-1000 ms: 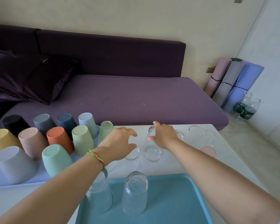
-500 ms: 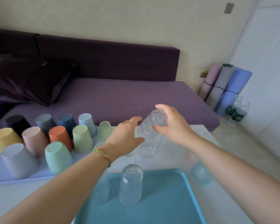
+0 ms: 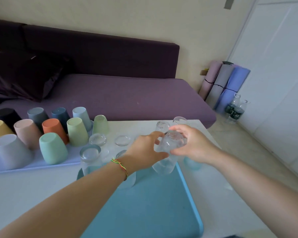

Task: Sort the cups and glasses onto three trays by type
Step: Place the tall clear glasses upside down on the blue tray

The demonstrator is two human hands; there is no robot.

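1. A clear glass (image 3: 169,148), upside down and tilted, is gripped between the right hand (image 3: 191,143) and the left hand (image 3: 144,152), both closed on it.
2. It is held above the far right corner of the blue tray (image 3: 162,203), where two tall glasses (image 3: 90,158) are stood.
3. Coloured cups (image 3: 52,148) are grouped on a lilac tray (image 3: 33,166).
4. Placing appears underway; next, a gentle rim-down lowering is likely needed.

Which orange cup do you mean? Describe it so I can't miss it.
Start at the pale lavender tray along the table's left side, packed with upside-down matte cups. The orange cup stands mid-cluster, between the pink cup and a pale green cup. It is the only vivid orange one.
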